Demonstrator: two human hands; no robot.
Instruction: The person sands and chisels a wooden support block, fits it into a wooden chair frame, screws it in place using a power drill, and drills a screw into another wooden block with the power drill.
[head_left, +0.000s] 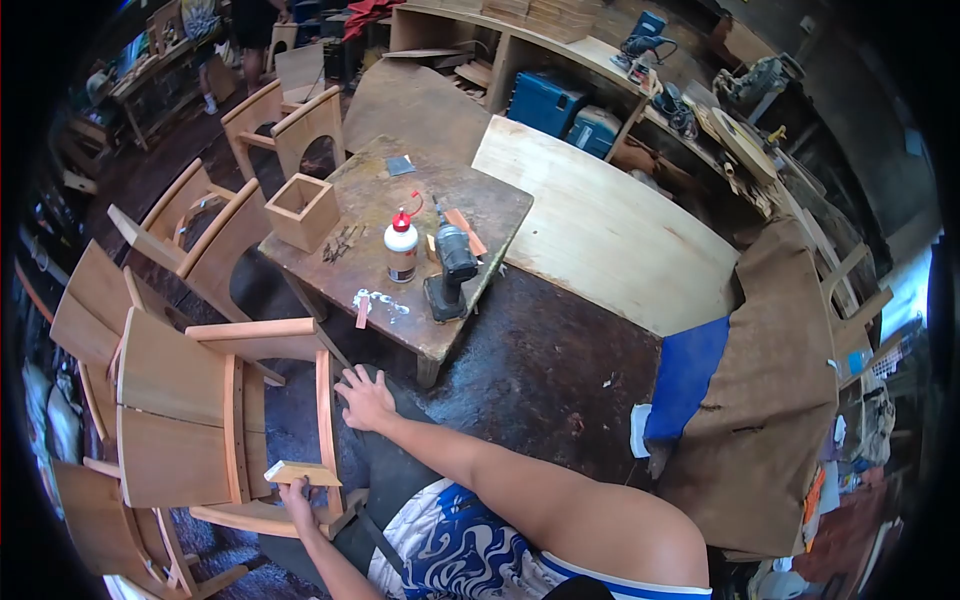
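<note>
The left grip [298, 503] is closed around a small wooden block [303, 473], with the chair frame [234, 420] just beyond it. The right grip [367, 402] is spread open beside that frame; I'd brace it there, holding the block square.

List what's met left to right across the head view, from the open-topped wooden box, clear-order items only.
Open-topped wooden box → red-capped white bottle → cordless drill → larger blue case → brown cover.
</note>
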